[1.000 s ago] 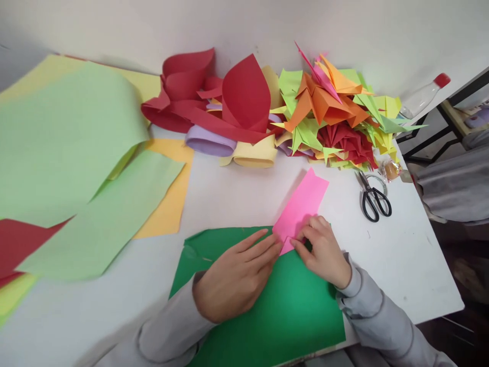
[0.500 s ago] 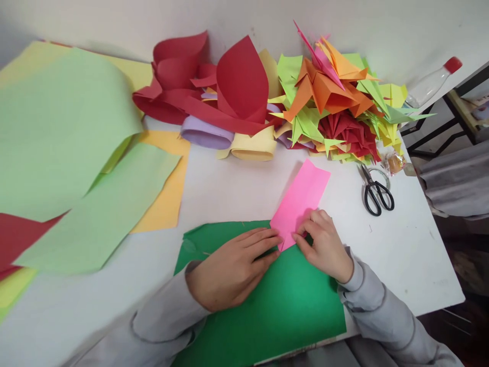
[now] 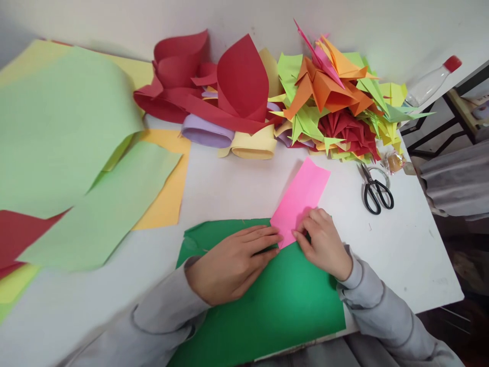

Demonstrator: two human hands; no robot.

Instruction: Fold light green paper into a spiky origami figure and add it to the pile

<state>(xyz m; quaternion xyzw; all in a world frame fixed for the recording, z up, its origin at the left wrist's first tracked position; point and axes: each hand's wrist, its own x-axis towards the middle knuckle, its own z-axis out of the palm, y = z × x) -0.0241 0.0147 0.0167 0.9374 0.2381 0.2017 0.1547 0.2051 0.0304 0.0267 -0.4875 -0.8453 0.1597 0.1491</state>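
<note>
Nearest the camera, a dark green sheet [image 3: 275,311] lies flat on the white worktop [image 3: 405,255], its near edge reaching the worktop's front edge. The left hand [image 3: 229,262] rests palm down on this sheet, its fingers [image 3: 263,237] stretched out almost straight and laid flat, their tips touching the near left corner of a pink paper strip [image 3: 300,196]. The right hand [image 3: 323,242] sits just beside it, fingers curled, with thumb and forefinger pinching the near end of the pink strip. The strip lies flat, angled away to the right, its near end overlapping the green sheet's far edge and the rest on bare worktop. To the right, well apart from the hands, black-handled scissors [image 3: 374,191] lie closed, with a small wrapped sweet [image 3: 395,163] just beyond them. To the left, large light green sheets [image 3: 69,153] curl over an orange sheet [image 3: 170,178] and a red sheet [image 3: 23,237]. Farther back, against the wall, lie curled red paper offcuts [image 3: 214,86] with lilac and pale yellow rolls, and beside them a heap of folded paper figures [image 3: 336,102] in orange, green, red and yellow. A clear bottle with a red cap [image 3: 431,81] lies at the far right.
</note>
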